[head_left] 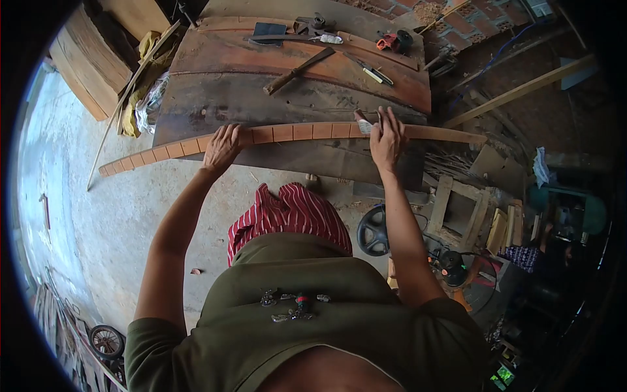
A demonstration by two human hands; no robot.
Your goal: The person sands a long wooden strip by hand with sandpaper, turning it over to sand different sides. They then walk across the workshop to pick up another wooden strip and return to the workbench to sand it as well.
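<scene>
A long, narrow, slightly curved wooden strip (284, 133) lies across the near part of the dark workbench (202, 98), its left end past the bench edge. Evenly spaced dark lines cross much of it. My left hand (223, 147) is closed over the strip left of its middle. Toward the right, my right hand (388, 138) rests at the strip with its fingers partly bent. Beside those fingers is a small brown piece with a whitish part (363, 123); whether the hand grips it is unclear.
On the bench lie a chisel-like tool (298, 70), a knife-like tool (369, 68), a dark flat square (268, 32) and a red item (386, 42). Below right are a black wheel (373, 230) and a wooden frame (455, 212). A person sits at far right.
</scene>
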